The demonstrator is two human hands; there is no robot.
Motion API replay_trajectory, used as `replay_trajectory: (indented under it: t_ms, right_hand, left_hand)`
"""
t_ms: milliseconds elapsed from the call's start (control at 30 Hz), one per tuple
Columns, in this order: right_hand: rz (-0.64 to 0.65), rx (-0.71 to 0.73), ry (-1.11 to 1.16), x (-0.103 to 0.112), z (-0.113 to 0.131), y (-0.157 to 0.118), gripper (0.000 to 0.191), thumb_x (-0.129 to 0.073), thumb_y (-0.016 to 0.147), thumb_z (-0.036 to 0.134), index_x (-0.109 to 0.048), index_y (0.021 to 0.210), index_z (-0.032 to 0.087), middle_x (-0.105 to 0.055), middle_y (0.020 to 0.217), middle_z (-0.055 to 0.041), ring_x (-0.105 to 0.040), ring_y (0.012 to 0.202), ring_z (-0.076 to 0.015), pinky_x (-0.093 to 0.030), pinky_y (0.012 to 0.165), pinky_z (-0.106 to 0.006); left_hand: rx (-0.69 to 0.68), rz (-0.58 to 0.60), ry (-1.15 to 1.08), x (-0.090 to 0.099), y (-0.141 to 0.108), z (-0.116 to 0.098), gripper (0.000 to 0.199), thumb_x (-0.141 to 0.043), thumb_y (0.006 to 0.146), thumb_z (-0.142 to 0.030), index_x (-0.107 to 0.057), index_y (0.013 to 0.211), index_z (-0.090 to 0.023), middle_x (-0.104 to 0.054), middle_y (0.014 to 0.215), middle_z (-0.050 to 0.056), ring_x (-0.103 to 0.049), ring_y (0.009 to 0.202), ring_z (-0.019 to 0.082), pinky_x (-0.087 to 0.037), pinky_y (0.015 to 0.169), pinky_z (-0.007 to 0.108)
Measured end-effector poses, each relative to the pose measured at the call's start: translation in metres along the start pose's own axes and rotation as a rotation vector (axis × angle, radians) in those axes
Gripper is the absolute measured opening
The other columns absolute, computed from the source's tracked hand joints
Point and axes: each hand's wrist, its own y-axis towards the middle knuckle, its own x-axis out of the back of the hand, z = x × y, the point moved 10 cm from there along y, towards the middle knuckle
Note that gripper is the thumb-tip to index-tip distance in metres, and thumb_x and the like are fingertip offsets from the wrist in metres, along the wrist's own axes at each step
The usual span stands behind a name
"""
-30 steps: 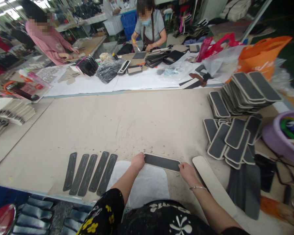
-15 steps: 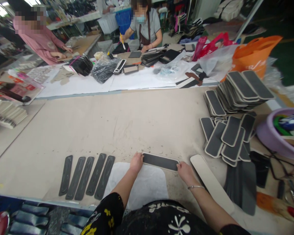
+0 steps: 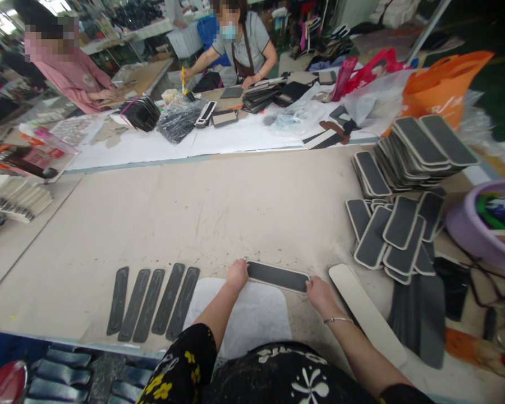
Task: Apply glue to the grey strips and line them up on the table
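Observation:
A dark grey strip with a pale border (image 3: 278, 276) is stretched between my two hands, just above the far edge of a white sheet (image 3: 248, 320). My left hand (image 3: 238, 275) pinches its left end. At the other end, the fingers of my right hand (image 3: 320, 292) are closed on its corner. Left of the sheet, several narrow grey strips (image 3: 164, 300) lie side by side with glossy streaks on them. A long cream panel (image 3: 364, 311) rests to the right of my right hand.
Loose bordered panels (image 3: 402, 221) lie in a heap at the right, with a taller stack (image 3: 421, 146) behind. Dark grey pieces (image 3: 431, 320) and a purple basin (image 3: 467, 224) sit farther right. Across the table (image 3: 185, 207), a co-worker (image 3: 252, 47) holds a yellow-handled brush (image 3: 183, 78).
My hands keep their hold on the bordered strip in nearly the same place. The view has shifted slightly. Across the table, the co-worker's brush hand has moved left and down.

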Motion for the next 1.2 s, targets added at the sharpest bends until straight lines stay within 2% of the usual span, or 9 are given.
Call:
replay_trajectory:
  t_ms: [733,1200]
  right_hand:
    - [0.010,-0.032,0.024,0.003,0.003,-0.002,0.025,-0.042,0.090,0.024,-0.061,0.098,0.009,-0.067,0.097,-0.0182,-0.063,0.092,-0.0235,-0.042,0.074,-0.028]
    - [0.013,-0.021,0.030,0.004,0.002,-0.002,0.026,-0.042,0.090,0.026,-0.063,0.094,0.010,-0.068,0.092,-0.0172,-0.063,0.090,-0.0239,-0.041,0.072,-0.029]
  left_hand:
    - [0.053,-0.002,-0.069,0.005,0.004,0.005,0.020,-0.047,0.088,-0.027,-0.063,0.083,-0.015,-0.069,0.087,0.009,-0.062,0.086,0.018,-0.040,0.074,0.025]
    - [0.104,-0.027,-0.184,0.004,0.006,0.016,0.013,-0.055,0.084,-0.028,-0.061,0.080,-0.017,-0.067,0.074,0.003,-0.062,0.076,0.015,-0.041,0.070,0.023]
